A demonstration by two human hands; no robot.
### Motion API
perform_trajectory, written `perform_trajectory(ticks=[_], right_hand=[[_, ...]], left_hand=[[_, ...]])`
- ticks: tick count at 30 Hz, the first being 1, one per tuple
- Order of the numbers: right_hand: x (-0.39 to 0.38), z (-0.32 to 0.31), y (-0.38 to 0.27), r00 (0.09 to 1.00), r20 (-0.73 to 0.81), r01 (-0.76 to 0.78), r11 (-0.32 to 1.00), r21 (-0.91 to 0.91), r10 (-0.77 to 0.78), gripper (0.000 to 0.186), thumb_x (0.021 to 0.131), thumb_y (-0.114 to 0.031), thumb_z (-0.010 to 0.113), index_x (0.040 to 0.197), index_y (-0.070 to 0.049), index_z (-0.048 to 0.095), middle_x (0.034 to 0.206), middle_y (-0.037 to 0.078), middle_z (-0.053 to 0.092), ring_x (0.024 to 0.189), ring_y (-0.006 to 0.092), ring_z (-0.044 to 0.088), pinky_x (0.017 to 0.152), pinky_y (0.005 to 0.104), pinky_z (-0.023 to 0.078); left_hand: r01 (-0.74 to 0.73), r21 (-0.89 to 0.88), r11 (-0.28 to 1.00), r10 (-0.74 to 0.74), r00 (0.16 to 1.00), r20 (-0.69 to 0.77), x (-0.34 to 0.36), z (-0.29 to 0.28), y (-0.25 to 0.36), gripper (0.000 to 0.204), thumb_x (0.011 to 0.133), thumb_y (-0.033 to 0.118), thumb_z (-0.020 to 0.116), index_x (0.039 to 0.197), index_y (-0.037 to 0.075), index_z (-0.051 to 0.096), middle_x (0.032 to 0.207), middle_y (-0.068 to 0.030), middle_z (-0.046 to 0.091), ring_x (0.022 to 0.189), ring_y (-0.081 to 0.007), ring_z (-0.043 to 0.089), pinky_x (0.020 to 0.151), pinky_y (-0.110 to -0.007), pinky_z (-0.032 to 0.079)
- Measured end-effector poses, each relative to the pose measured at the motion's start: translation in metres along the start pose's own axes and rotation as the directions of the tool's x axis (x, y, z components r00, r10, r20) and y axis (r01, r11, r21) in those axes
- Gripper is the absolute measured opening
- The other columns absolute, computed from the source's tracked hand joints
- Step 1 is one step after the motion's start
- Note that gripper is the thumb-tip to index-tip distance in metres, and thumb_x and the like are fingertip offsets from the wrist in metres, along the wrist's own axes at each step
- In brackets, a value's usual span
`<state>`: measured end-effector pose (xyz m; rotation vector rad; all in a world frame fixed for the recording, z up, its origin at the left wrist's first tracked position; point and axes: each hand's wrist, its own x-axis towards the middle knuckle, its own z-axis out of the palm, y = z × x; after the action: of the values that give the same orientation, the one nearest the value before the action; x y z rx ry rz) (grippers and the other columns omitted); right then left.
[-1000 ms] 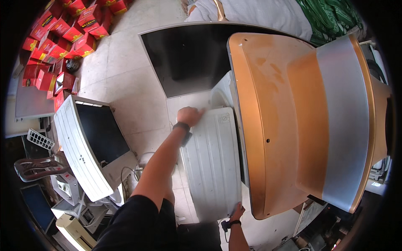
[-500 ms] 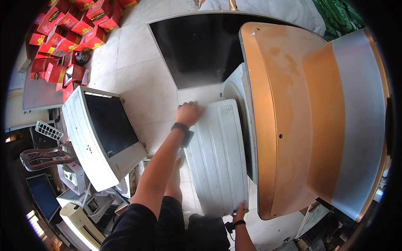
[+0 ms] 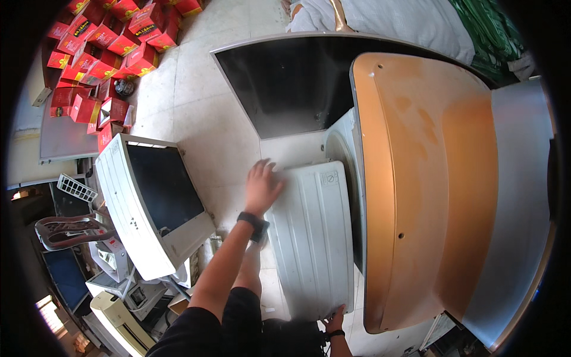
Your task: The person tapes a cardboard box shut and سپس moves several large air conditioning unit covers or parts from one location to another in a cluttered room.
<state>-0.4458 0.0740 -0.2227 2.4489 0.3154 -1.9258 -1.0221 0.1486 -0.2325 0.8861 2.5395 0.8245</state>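
White ribbed appliance casing (image 3: 312, 238) stands on the tiled floor (image 3: 208, 131), mid-view, btwn a white boxy unit w/ dark front (image 3: 140, 208) to the L and a big orange-and-silver housing (image 3: 416, 196) just R. L hand (image 3: 262, 189) is open, fingers spread, at casing's far L corner (can't tell if touching); R hand (image 3: 335, 320) is at its near R corner, partly hidden, so can't tell if it's gripping. Black flat-screen panel (image 3: 279, 83) sits beyond the casing, red cartons (image 3: 119, 50) piled at the floor's far L edge.
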Motion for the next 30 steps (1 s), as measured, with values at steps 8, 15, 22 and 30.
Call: perform_trajectory(ticks=[8, 15, 22, 30], right_hand=[[0.078, -0.052, 0.048, 0.958, 0.215, 0.224, 0.964, -0.141, -0.191, 0.137, 0.055, 0.0, 0.086, 0.149, -0.013, -0.013, 0.152, 0.016, 0.01, 0.137, 0.0325, 0.025, 0.105, 0.0481, 0.038], [0.028, -0.018, 0.014, 0.993, 0.096, 0.064, 0.998, -0.014, -0.062, 0.099, 0.076, -0.071, 0.053, 0.148, -0.019, 0.01, 0.152, 0.012, 0.017, 0.135, 0.0395, 0.029, 0.099, 0.0637, 0.034], [0.015, -0.013, 0.004, 0.998, 0.063, 0.014, 1.0, -0.024, -0.012, 0.098, 0.077, -0.081, 0.042, 0.148, -0.025, 0.003, 0.153, 0.012, 0.017, 0.136, 0.042, 0.026, 0.099, 0.0639, 0.034], [0.009, 0.01, 0.014, 0.978, 0.192, -0.089, 0.995, 0.04, 0.08, 0.101, 0.073, -0.086, 0.039, 0.149, -0.023, 0.016, 0.153, 0.008, 0.022, 0.137, 0.0346, 0.026, 0.101, 0.0615, 0.029]], left_hand=[[0.085, 0.138, 0.987, -0.151, 0.791, 0.592, 0.071, 0.008, 0.047, 0.064, 0.09, 0.065, 0.033, 0.114, 0.016, 0.067, 0.103, -0.0124, 0.069, 0.1, -0.0307, 0.063, 0.088, -0.041, 0.048], [0.1, 0.184, 0.978, -0.179, 0.857, 0.483, 0.047, -0.009, 0.028, 0.062, 0.091, 0.061, 0.035, 0.102, 0.013, 0.072, 0.091, -0.0152, 0.069, 0.092, -0.034, 0.064, 0.083, -0.042, 0.049], [0.137, 0.128, 0.982, -0.18, 0.882, 0.436, 0.008, -0.034, -0.018, 0.055, 0.092, 0.053, 0.042, 0.107, 0.006, 0.065, 0.098, -0.0182, 0.067, 0.097, -0.0348, 0.062, 0.085, -0.045, 0.047], [0.289, -0.02, 0.957, -0.28, 0.902, -0.328, -0.047, -0.01, -0.048, 0.071, 0.078, 0.028, 0.072, 0.135, 0.002, 0.037, 0.141, -0.0245, 0.034, 0.128, -0.041, 0.035, 0.108, -0.047, 0.03]])
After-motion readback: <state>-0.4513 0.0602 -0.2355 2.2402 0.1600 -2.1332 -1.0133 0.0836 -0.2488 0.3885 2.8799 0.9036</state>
